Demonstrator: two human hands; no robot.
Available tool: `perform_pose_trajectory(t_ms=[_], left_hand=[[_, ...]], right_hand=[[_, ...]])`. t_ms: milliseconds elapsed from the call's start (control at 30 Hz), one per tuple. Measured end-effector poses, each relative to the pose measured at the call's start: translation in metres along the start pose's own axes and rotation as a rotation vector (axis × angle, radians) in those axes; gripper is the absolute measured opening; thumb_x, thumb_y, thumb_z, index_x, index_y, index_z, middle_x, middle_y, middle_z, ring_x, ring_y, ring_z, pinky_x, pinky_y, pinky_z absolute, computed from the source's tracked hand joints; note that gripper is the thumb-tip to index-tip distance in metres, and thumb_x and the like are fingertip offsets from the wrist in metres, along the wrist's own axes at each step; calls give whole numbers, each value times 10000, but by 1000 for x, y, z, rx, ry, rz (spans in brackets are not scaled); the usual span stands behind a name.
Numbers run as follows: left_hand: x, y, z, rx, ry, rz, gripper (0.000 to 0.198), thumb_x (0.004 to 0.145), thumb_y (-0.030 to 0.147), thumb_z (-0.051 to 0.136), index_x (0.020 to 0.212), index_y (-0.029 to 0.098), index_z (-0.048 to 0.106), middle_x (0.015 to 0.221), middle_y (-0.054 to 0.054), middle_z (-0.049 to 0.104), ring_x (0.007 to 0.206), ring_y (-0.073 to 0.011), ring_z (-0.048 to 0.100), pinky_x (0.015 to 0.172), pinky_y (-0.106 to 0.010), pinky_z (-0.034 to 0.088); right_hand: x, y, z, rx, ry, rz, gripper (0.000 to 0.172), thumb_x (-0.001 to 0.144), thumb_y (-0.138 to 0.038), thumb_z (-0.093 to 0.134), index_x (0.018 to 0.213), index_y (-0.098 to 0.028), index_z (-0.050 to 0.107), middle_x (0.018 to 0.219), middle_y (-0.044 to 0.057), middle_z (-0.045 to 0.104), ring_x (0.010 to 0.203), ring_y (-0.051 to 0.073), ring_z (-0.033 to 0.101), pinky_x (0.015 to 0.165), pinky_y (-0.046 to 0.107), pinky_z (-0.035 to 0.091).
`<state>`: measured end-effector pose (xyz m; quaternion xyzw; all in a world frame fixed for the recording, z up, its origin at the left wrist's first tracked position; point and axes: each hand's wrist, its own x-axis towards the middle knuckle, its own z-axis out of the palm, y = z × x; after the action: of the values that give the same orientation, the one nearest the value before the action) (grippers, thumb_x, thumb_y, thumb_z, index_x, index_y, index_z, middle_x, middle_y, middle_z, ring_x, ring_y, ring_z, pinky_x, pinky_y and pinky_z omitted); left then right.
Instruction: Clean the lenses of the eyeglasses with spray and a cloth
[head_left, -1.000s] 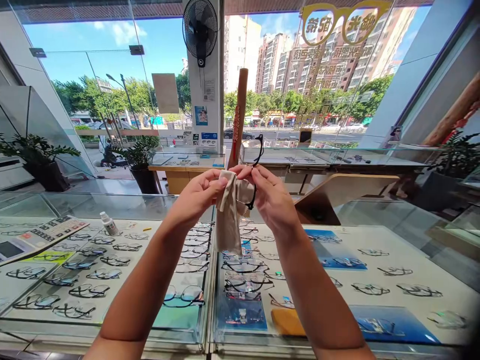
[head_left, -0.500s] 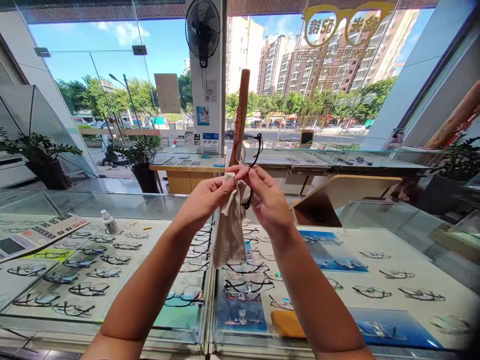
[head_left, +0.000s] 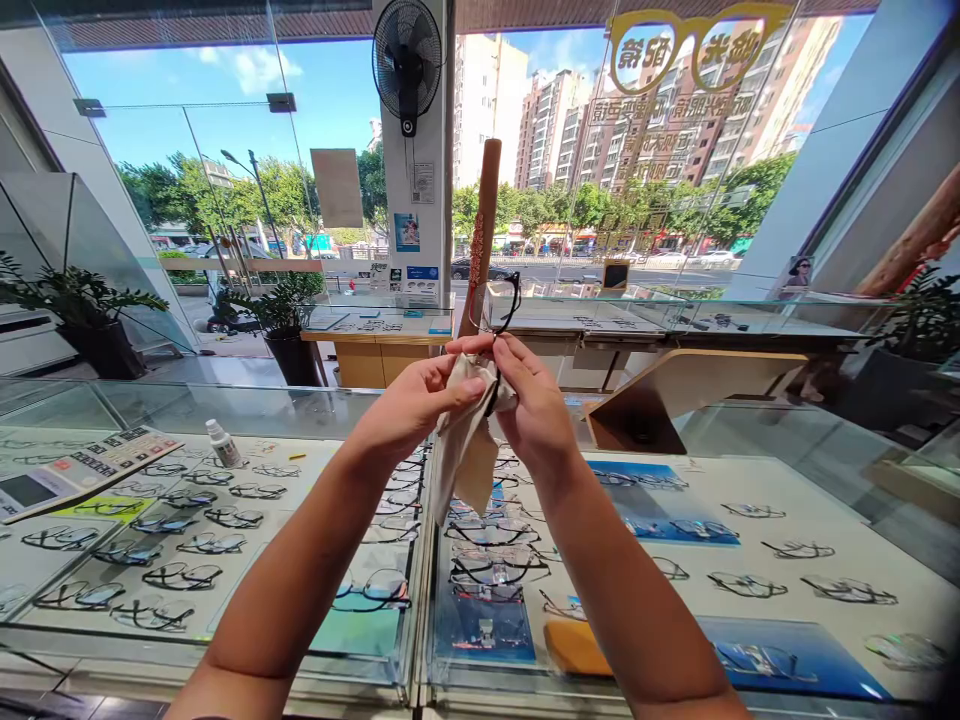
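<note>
l hand (head_left: pixel 412 405) & r hand (head_left: pixel 534 405) are both closed in a pinch, fingertips close together at top of a beige cloth (head_left: pixel 466 455). l hand grips the cloth btwn thumb & fingers; r hand pinches black glasses (head_left: pixel 513 300) w/ the cloth around them. lens part is hidden in the folds, one black temple sticks up past r hand. glasses are held in the air above the desk, not touching it. cloth hangs down below the hands, over the seam btwn two display sections.

under the arms: glass display desk (head_left: pixel 135 640) w/ rows of eyeglasses (head_left: pixel 184 576) laid out left & more eyeglasses (head_left: pixel 746 585) right, on pale boards w/ blue mats (head_left: pixel 660 505) & an orange pad (head_left: pixel 574 645). small white bottle (head_left: pixel 223 444) stands near back left, printed card (head_left: pixel 82 475) at far left edge.

further out: wooden counter (head_left: pixel 379 350) w/ glass top, potted plant (head_left: pixel 281 320), carved wooden pole (head_left: pixel 487 220), wall fan (head_left: pixel 407 75) on a white pillar, street & tall bldgs thru the shop window.
</note>
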<state>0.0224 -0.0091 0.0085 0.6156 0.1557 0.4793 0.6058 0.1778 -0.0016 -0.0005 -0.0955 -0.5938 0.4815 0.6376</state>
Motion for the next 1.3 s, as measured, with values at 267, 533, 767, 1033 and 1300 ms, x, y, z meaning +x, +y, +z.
perform_pose_trajectory(t_ms=[267, 533, 767, 1033, 1300], left_hand=[[1, -6, 2, 54, 46, 13, 399, 810, 399, 967, 1108, 172, 828, 1047, -47, 773, 928, -139, 680, 889, -255, 541], [3, -10, 0, 250, 90, 79, 495, 861, 614, 872, 998, 143, 810, 849, -25, 694, 768, -135, 592, 755, -269, 471], [3, -9, 0, 146, 18, 91, 444, 833, 463, 938, 1112, 145, 802, 948, -32, 715, 833, -134, 623, 822, -273, 489], [5, -21, 11, 294, 128, 259, 496, 940, 522, 822, 1278, 167, 746, 968, -41, 736, 840, -161, 630, 804, -273, 500], [6, -29, 21, 237, 322, 366, 490, 912, 589, 832, 1149, 167, 750, 951, -44, 766, 793, -141, 641, 756, -257, 510]], right_hand=[[0, -4, 5, -5, 68, -23, 244, 982, -495, 740, 911, -287, 846, 1035, 26, 819, 977, 198, 702, 958, 338, 576], [1, -3, 5, 0, 90, -27, 273, 949, -547, 762, 889, -285, 812, 1016, 33, 797, 956, 206, 687, 925, 352, 581], [0, -1, 5, 16, 70, -54, 244, 994, -498, 725, 897, -290, 809, 1026, 32, 790, 1079, 217, 703, 1055, 367, 557], [-1, 1, 8, 12, 94, -60, 245, 1004, -494, 705, 919, -302, 831, 1074, 24, 813, 1093, 214, 718, 1149, 383, 535], [-9, 10, 17, -107, 104, -84, 372, 1047, -574, 619, 1111, -302, 864, 1209, 49, 840, 1217, 270, 742, 1159, 445, 557]])
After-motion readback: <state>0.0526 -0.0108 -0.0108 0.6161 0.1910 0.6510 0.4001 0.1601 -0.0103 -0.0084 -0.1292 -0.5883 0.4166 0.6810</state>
